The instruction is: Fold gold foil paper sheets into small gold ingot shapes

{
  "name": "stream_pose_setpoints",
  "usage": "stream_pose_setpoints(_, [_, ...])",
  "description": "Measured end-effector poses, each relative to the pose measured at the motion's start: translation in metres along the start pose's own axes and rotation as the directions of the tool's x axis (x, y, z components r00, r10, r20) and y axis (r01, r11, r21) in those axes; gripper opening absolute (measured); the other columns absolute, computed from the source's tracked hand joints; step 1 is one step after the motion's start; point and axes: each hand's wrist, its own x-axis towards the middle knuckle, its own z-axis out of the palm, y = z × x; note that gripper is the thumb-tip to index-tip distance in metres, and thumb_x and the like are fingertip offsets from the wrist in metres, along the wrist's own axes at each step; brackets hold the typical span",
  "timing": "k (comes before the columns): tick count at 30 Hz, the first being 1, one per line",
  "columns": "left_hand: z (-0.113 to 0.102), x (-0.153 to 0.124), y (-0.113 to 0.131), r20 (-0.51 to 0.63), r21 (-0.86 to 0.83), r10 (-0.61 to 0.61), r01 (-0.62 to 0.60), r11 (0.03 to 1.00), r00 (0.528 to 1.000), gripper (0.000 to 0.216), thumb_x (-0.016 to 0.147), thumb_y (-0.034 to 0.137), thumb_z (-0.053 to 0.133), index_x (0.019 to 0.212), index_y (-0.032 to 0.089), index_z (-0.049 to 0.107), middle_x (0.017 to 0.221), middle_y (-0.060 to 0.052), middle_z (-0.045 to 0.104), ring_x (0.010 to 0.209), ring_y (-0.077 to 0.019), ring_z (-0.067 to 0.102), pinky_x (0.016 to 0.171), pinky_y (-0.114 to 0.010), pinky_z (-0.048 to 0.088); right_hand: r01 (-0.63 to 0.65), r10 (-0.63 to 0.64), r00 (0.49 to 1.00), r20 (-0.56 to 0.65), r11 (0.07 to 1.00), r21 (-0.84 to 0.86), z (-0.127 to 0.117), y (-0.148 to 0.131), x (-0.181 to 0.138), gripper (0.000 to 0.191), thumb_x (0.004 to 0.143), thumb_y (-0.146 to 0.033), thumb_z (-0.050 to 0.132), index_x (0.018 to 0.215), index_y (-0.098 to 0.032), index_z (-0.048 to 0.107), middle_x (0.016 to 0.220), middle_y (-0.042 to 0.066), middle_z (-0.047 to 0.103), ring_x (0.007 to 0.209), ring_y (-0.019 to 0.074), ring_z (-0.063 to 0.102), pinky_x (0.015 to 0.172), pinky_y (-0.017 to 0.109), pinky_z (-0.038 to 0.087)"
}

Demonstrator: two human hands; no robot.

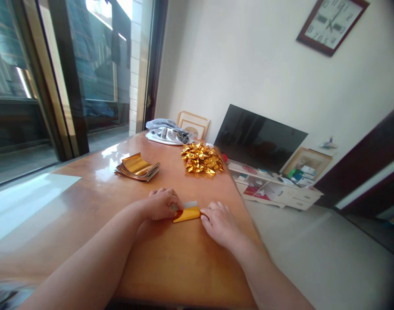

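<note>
A sheet of gold foil paper (189, 214) lies partly folded on the wooden table, its gold side showing in front and a pale grey strip along the far edge. My left hand (164, 204) grips its left end with fingers and thumb closed together. At the right end, my right hand (219, 219) pinches the edge between thumb and curled fingers. Beyond my left hand sits a stack of gold foil sheets (137, 167), slightly curled. Farther back on the right is a heap of folded gold foil pieces (202, 158).
The glossy table (184, 267) drops off to the floor on my right. Bundled cloth (166, 130) rests at its far end, near a leaning frame (194, 122). Past the table stand a television (260, 137) and a low white cabinet (274, 189). Glass doors line the left.
</note>
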Motion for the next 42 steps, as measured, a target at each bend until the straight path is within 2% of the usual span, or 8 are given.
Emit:
stream_pose_setpoints(5, [0.002, 0.001, 0.001, -0.012, 0.004, -0.012, 0.012, 1.0, 1.0, 0.029, 0.074, 0.031, 0.064, 0.097, 0.044, 0.077, 0.118, 0.0, 0.063, 0.113, -0.0293, 0.05, 0.103, -0.05, 0.03, 0.072, -0.07, 0.997, -0.023, 0.995, 0.069, -0.016, 0.0, -0.002, 0.027, 0.101, -0.03, 0.045, 0.098, -0.024, 0.071, 0.097, 0.006, 0.066, 0.096, 0.0198, 0.058, 0.087, 0.03, 0.04])
stream_pose_setpoints(9, [0.002, 0.002, -0.001, -0.012, 0.0, -0.018, 0.018, 1.0, 1.0, 0.026, 0.079, 0.033, 0.061, 0.096, 0.044, 0.077, 0.119, 0.0, 0.063, 0.113, -0.0297, 0.05, 0.103, -0.05, 0.03, 0.181, -0.176, 0.983, -0.05, 0.975, 0.127, -0.024, -0.019, -0.002, 0.019, 0.098, -0.026, 0.049, 0.097, -0.022, 0.068, 0.099, 0.005, 0.068, 0.093, 0.0186, 0.061, 0.083, 0.028, 0.043])
stream_pose_setpoints(13, [0.001, 0.004, -0.004, -0.007, 0.012, -0.014, 0.014, 1.0, 1.0, 0.03, 0.09, 0.035, 0.049, 0.097, 0.043, 0.077, 0.122, 0.0, 0.063, 0.115, -0.0291, 0.05, 0.103, -0.049, 0.03, 0.222, -0.219, 0.975, -0.035, 0.966, 0.131, -0.016, -0.042, 0.001, 0.012, 0.093, -0.027, 0.058, 0.1, -0.022, 0.067, 0.101, 0.005, 0.069, 0.094, 0.0199, 0.062, 0.082, 0.029, 0.045])
stream_pose_setpoints(18, [-0.004, 0.003, -0.001, 0.025, 0.029, 0.001, -0.002, 1.0, 1.0, 0.034, 0.089, 0.029, 0.047, 0.1, 0.044, 0.076, 0.123, 0.002, 0.065, 0.115, -0.0288, 0.05, 0.102, -0.048, 0.03, 0.234, -0.229, 0.971, -0.07, 0.97, 0.069, -0.005, -0.058, 0.01, 0.015, 0.092, -0.034, 0.062, 0.099, -0.02, 0.064, 0.099, 0.006, 0.07, 0.094, 0.0227, 0.062, 0.081, 0.032, 0.045])
stream_pose_setpoints(28, [-0.004, 0.001, -0.002, 0.029, -0.01, 0.008, -0.008, 1.0, 1.0, 0.03, 0.088, 0.035, 0.05, 0.1, 0.044, 0.076, 0.123, 0.002, 0.065, 0.117, -0.0293, 0.049, 0.101, -0.047, 0.029, 0.301, -0.304, 0.942, -0.141, 0.953, -0.046, 0.012, -0.054, 0.014, 0.017, 0.099, -0.034, 0.054, 0.095, -0.021, 0.065, 0.095, 0.005, 0.071, 0.09, 0.0223, 0.061, 0.077, 0.035, 0.039])
stream_pose_setpoints(34, [-0.002, 0.003, -0.005, 0.032, 0.008, 0.038, -0.038, 0.999, 0.999, 0.037, 0.079, 0.023, 0.055, 0.099, 0.045, 0.077, 0.123, 0.004, 0.067, 0.115, -0.0274, 0.048, 0.1, -0.046, 0.03, 0.306, -0.312, 0.931, -0.19, 0.95, -0.061, 0.019, -0.052, 0.013, 0.019, 0.101, -0.032, 0.049, 0.096, -0.022, 0.065, 0.093, 0.005, 0.07, 0.089, 0.022, 0.06, 0.076, 0.036, 0.036])
stream_pose_setpoints(42, [-0.002, 0.004, -0.002, 0.014, 0.023, 0.023, -0.024, 0.999, 1.0, 0.034, 0.079, 0.026, 0.056, 0.098, 0.046, 0.077, 0.121, 0.005, 0.069, 0.114, -0.0275, 0.048, 0.099, -0.047, 0.03, 0.325, -0.327, 0.919, -0.219, 0.945, -0.046, 0.017, -0.054, 0.011, 0.016, 0.1, -0.031, 0.053, 0.102, -0.021, 0.065, 0.097, 0.006, 0.068, 0.092, 0.0227, 0.058, 0.079, 0.036, 0.036])
